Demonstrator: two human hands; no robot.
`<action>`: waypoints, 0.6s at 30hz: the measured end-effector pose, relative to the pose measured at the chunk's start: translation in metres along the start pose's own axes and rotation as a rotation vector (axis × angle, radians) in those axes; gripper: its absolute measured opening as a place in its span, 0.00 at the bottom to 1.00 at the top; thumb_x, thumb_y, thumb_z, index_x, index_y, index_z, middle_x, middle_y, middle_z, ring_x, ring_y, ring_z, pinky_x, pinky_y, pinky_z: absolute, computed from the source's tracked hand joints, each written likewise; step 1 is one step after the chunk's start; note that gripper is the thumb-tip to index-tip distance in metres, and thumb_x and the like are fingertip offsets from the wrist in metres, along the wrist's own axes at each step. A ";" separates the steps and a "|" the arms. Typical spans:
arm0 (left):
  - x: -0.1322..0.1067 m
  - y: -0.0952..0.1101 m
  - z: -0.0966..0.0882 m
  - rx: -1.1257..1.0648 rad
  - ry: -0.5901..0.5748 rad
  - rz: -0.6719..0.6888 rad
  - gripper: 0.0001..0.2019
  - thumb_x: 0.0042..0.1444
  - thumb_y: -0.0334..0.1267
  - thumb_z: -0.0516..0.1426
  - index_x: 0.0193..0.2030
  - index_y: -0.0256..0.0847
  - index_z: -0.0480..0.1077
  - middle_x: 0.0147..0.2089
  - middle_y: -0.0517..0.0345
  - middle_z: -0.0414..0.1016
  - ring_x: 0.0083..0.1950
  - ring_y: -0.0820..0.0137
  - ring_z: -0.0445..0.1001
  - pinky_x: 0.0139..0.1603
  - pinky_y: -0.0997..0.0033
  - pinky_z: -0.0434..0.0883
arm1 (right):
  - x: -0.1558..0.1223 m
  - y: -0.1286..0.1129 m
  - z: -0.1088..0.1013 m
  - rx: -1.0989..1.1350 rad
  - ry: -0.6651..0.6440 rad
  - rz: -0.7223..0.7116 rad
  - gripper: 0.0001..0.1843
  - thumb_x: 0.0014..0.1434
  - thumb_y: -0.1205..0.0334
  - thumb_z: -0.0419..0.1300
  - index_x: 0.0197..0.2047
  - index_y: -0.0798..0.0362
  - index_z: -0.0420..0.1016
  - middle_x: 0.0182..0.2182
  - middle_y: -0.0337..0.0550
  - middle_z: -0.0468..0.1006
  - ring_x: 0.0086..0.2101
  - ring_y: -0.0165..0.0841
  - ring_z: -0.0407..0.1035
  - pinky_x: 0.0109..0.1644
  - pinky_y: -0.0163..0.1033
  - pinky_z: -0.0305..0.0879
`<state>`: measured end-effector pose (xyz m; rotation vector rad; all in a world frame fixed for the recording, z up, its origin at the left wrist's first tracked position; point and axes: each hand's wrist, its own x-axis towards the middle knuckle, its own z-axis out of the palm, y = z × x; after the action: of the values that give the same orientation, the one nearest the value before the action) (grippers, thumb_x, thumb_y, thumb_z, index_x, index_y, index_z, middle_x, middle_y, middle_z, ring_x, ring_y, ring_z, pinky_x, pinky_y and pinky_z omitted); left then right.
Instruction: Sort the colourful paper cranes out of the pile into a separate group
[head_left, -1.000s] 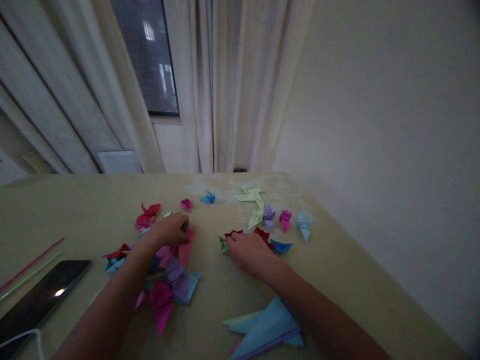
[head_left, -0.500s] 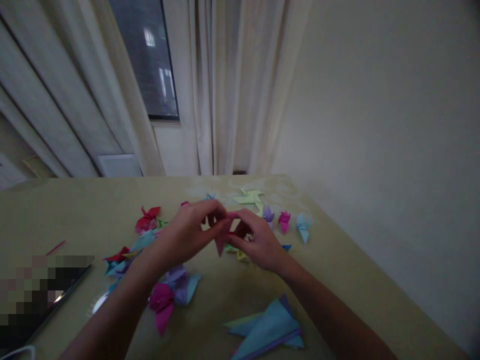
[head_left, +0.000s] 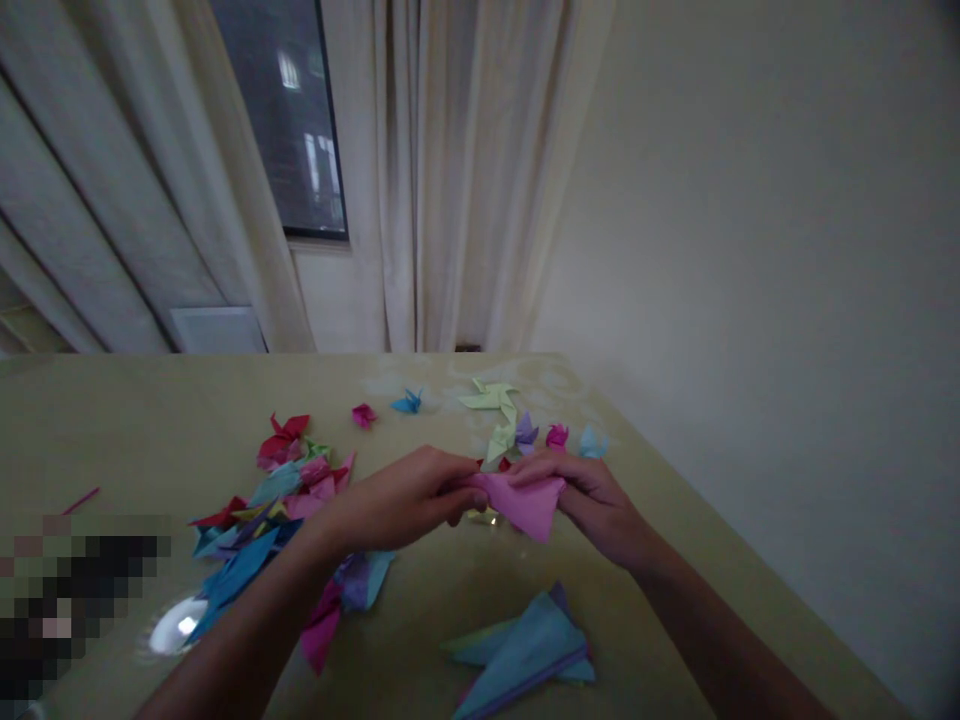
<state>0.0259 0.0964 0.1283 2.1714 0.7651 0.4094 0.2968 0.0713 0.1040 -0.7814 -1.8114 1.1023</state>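
Note:
Both my hands hold a pink folded paper piece (head_left: 525, 503) a little above the table (head_left: 675, 560). My left hand (head_left: 405, 495) pinches its left end, fingers closed. My right hand (head_left: 600, 500) grips its right side, fingers curled round the paper. Below the left forearm lies a heap of folded paper shapes (head_left: 285, 500) in red, pink, blue and purple.
Small folded figures (head_left: 525, 432) in green, purple, magenta and blue lie beyond my hands. A stack of blue and green paper triangles (head_left: 525, 650) lies near the front. A pink straw (head_left: 79, 498) lies at far left. Curtains and a dark window stand behind; a wall borders the right side.
My left hand picked a pink paper off the heap, both hands met over the table, and now they hold it between them, nearer to me and opened wider.

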 end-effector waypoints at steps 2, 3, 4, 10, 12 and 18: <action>0.003 0.001 0.007 0.052 -0.023 0.003 0.18 0.74 0.45 0.50 0.40 0.41 0.77 0.32 0.60 0.78 0.34 0.70 0.76 0.37 0.71 0.67 | -0.019 0.010 -0.005 0.108 0.007 0.127 0.19 0.72 0.49 0.58 0.50 0.50 0.87 0.46 0.51 0.84 0.45 0.41 0.78 0.49 0.44 0.74; 0.004 0.003 0.010 0.085 -0.039 0.004 0.19 0.74 0.44 0.49 0.39 0.41 0.77 0.33 0.59 0.78 0.35 0.69 0.76 0.38 0.71 0.68 | -0.028 0.013 -0.006 0.138 0.007 0.170 0.21 0.72 0.45 0.58 0.51 0.51 0.86 0.45 0.51 0.83 0.44 0.41 0.78 0.47 0.43 0.74; 0.005 0.005 0.014 0.126 -0.054 0.002 0.19 0.75 0.43 0.48 0.39 0.42 0.77 0.34 0.58 0.79 0.37 0.68 0.77 0.40 0.70 0.68 | -0.036 0.016 -0.007 0.131 0.011 0.196 0.22 0.71 0.43 0.60 0.51 0.51 0.85 0.44 0.51 0.83 0.43 0.41 0.77 0.46 0.42 0.74; 0.008 0.017 0.080 0.422 -0.106 -0.069 0.27 0.59 0.62 0.64 0.50 0.38 0.75 0.50 0.40 0.81 0.50 0.48 0.79 0.49 0.51 0.73 | -0.073 0.034 0.004 -0.016 0.086 0.322 0.15 0.59 0.52 0.75 0.38 0.52 0.79 0.31 0.39 0.76 0.33 0.33 0.70 0.37 0.35 0.67; 0.007 0.009 0.117 0.541 -0.126 -0.105 0.33 0.52 0.62 0.68 0.53 0.36 0.75 0.52 0.33 0.79 0.53 0.41 0.77 0.50 0.43 0.74 | -0.082 0.041 0.009 0.014 0.055 0.391 0.16 0.56 0.53 0.76 0.40 0.51 0.78 0.33 0.38 0.76 0.34 0.33 0.71 0.38 0.35 0.68; -0.023 -0.046 0.195 0.757 -0.026 -0.054 0.19 0.62 0.45 0.65 0.57 0.40 0.75 0.50 0.36 0.79 0.45 0.51 0.78 0.35 0.57 0.75 | -0.095 0.050 0.019 -0.299 -0.129 0.362 0.10 0.62 0.55 0.70 0.43 0.50 0.81 0.40 0.45 0.80 0.42 0.41 0.74 0.48 0.43 0.72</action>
<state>0.0902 -0.0060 -0.0326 2.8302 1.0826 0.0519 0.3251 0.0063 0.0216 -1.2805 -2.0229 1.1398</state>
